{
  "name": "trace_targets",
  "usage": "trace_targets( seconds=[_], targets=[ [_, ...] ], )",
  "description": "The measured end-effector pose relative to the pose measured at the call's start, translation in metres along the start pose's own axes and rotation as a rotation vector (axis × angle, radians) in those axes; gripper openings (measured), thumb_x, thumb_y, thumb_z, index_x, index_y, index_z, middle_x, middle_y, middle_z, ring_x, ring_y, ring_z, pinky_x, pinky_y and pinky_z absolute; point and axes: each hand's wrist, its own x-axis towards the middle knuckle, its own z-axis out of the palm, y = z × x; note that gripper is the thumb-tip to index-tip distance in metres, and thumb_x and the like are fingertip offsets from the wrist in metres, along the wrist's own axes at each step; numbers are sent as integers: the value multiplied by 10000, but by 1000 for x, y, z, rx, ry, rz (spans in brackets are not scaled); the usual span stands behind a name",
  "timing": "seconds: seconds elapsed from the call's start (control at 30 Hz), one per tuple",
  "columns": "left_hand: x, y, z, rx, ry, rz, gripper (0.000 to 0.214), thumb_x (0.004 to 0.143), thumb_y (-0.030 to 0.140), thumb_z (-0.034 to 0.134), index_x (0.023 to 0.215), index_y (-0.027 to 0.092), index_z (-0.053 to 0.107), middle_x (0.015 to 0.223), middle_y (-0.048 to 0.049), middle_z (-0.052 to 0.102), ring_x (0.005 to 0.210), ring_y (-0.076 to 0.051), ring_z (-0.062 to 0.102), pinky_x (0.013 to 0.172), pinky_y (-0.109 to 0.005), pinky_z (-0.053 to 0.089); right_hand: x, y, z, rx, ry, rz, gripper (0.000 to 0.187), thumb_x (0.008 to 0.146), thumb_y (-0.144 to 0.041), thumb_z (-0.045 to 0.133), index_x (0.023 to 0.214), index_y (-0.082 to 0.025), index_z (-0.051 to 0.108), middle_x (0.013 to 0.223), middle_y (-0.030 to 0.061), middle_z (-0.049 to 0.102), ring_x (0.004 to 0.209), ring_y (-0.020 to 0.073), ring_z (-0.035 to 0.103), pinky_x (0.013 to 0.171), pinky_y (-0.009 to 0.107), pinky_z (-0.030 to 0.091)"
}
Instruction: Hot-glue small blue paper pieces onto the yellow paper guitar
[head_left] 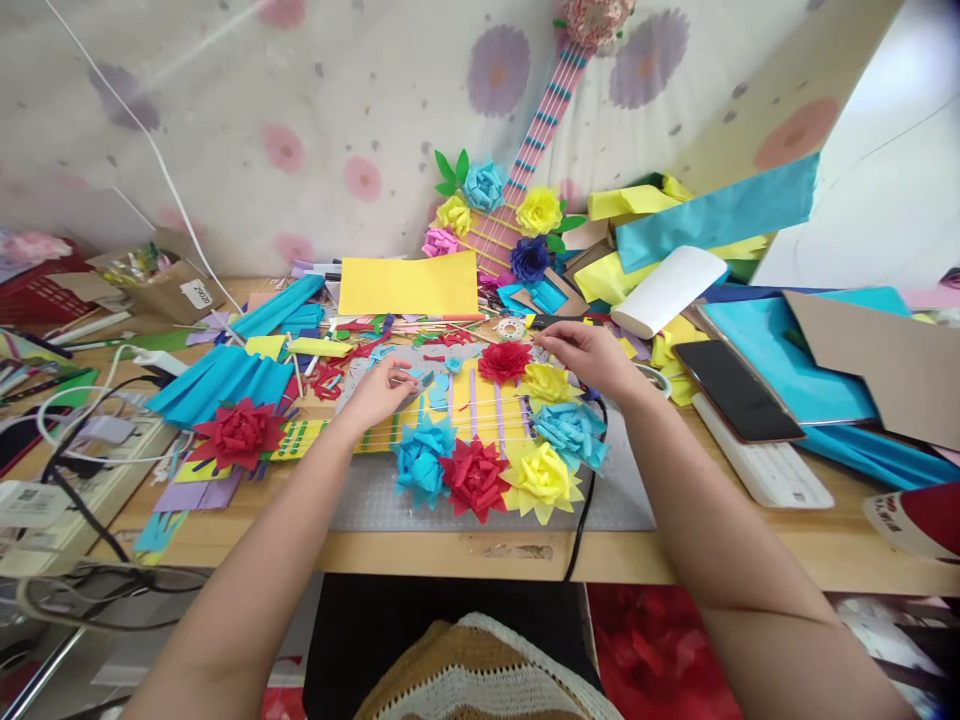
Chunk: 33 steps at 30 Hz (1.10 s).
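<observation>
A yellow paper guitar lies flat on a grey cutting mat, its striped neck pointing left. Red, yellow and blue paper flowers ring its body, and a red flower sits at the neck's end. Over the guitar's left part, my left hand is closed with fingertips together; a small bluish piece is by them, but whether it is held I cannot tell. My right hand is pinched above the upper right flowers, near a tape roll. What its fingertips hold is too small to make out.
A pink flowered guitar leans against the wall behind. Crepe paper and scraps cover the left, beside a power strip with cables. On the right are a phone, a white box, cardboard and a cup.
</observation>
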Motion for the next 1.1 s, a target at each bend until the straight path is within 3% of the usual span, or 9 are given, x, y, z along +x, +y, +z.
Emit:
trace_targets(
  seconds=[0.2,0.4,0.57,0.8,0.9,1.1],
  targets=[
    [4,3,7,128,11,79,116,742,198,606,856,180,597,831,-45,667,744,-170,645,708,-304,510,-7,27,2,21,105,29,366,802,-478,534,911,-168,695,607,4,565,540,117,443,517,256,329],
    [2,12,9,388,0,142,124,737,300,577,719,187,625,703,-22,648,640,-166,571,626,-289,426,-14,30,2,-26,141,47,379,728,-536,576,632,-172,624,487,-20,450,481,97,344,472,260,267],
    [6,12,11,368,-115,145,184,675,346,642,756,181,653,710,-19,627,664,-161,562,612,-269,434,-18,34,0,-58,146,27,412,768,-558,537,599,-184,568,480,-28,408,479,97,341,471,256,274],
    [14,5,17,265,-133,81,168,627,311,665,719,176,627,716,-26,642,689,-167,582,639,-277,456,-19,35,0,27,227,49,392,787,-571,539,645,-208,508,518,-34,436,475,96,353,468,255,271],
    [13,6,18,249,-155,61,143,624,306,659,665,178,610,640,-9,616,617,-156,557,599,-275,436,-19,40,-1,80,338,30,359,780,-546,576,667,-213,510,549,-37,429,503,100,351,485,262,280],
    [8,12,12,196,-122,118,127,637,296,652,656,185,591,667,-3,618,643,-153,564,649,-287,444,-16,51,-11,206,785,7,360,775,-552,586,707,-209,504,641,-24,462,591,117,426,582,287,387]
  ],
)
